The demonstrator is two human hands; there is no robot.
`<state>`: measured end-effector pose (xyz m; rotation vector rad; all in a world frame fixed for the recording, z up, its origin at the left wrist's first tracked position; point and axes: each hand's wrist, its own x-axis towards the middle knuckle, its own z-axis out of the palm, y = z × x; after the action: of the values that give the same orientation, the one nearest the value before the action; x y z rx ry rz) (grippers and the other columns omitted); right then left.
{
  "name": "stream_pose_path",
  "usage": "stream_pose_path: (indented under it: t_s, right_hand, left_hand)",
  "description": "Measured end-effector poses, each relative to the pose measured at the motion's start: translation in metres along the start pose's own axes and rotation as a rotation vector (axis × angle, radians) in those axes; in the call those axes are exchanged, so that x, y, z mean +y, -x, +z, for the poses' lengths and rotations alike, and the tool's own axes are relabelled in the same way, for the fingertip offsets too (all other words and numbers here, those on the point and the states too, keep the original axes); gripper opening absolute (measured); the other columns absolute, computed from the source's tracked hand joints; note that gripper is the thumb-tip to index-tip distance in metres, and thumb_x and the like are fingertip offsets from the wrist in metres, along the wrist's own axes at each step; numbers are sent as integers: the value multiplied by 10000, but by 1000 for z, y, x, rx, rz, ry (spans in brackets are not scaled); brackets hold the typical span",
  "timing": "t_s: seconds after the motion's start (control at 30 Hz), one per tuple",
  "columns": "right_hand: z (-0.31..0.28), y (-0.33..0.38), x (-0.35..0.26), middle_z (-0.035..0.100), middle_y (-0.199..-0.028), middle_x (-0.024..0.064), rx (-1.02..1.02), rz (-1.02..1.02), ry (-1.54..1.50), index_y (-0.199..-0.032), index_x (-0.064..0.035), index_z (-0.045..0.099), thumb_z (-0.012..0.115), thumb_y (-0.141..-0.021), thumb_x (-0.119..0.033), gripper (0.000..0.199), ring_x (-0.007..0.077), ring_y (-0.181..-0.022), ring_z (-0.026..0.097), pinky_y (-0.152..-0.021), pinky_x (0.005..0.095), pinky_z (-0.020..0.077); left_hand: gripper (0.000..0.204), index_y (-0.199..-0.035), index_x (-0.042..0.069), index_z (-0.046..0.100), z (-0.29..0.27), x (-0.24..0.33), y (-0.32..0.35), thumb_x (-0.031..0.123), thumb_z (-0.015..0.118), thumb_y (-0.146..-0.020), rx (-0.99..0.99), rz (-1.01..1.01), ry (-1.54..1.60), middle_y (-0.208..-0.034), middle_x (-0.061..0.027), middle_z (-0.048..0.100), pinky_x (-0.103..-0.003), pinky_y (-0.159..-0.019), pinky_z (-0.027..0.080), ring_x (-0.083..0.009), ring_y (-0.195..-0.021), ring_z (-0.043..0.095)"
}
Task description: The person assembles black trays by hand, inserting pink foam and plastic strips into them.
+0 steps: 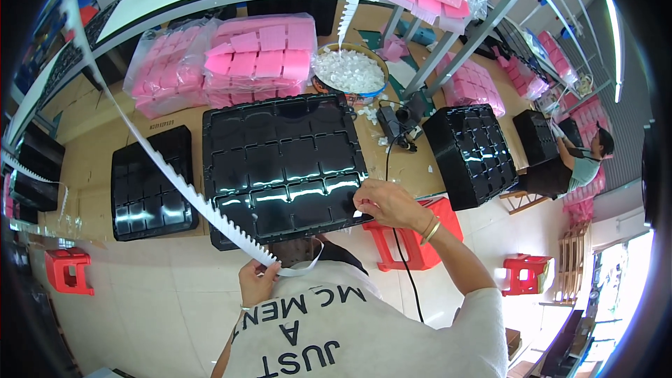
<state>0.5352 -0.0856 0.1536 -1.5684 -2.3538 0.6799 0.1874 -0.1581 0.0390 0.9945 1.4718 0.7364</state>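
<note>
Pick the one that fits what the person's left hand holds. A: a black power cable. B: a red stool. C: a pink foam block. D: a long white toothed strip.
D: the left hand pinches the near end of the long white toothed strip, which runs up and away across the black compartment tray, while the right hand rests on that tray's near right corner.

pink foam bags [259, 59], red stools [68, 270], white-parts bowl [348, 70]

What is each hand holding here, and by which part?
The left hand pinches the white toothed strip at its near end. The right hand rests its fingertips on the black tray at the near right corner; a grip cannot be told.
</note>
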Motion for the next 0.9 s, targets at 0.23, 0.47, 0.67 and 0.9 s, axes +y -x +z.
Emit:
stream_pose_path:
  t_s: [0.23, 0.47, 0.67, 0.9]
  right_hand:
    - [20, -9, 12, 610, -946, 95, 32, 36, 59, -942, -60, 641, 637, -905, -111, 63, 307, -932, 627, -776, 426, 501]
    - [27, -10, 15, 591, -921, 88, 74, 20, 71, -933, -74, 626, 635, -900, -126, 62, 292, -901, 625, -741, 421, 499]
    - [24, -16, 19, 598, -890, 93, 32, -50, 117, -918, -68, 635, 645, -876, -119, 67, 289, -861, 634, -716, 415, 505]
    - [27, -18, 23, 601, -905, 110, 19, -87, 86, -929, -39, 642, 649, -863, -109, 97, 294, -865, 632, -765, 410, 523]
  left_hand:
    - [200, -950, -60, 707, 5, -4, -1, 96, 781, -849, 20, -5, 17, -801, -85, 706, -257, -573, 485, -113, -631, 615]
    - [201, -965, -43, 711, 5, 14, 3, 108, 790, -858, 44, -11, 63, -829, -71, 715, -240, -578, 491, -107, -669, 632]
    - [185, -1019, -33, 693, 8, 37, 1, 81, 764, -891, 27, 26, 131, -840, -71, 714, -228, -577, 493, -89, -685, 628]
    - [116, -968, -68, 663, 13, 50, -25, 23, 713, -916, 18, 108, 268, -770, -84, 673, -219, -446, 425, -97, -513, 567]
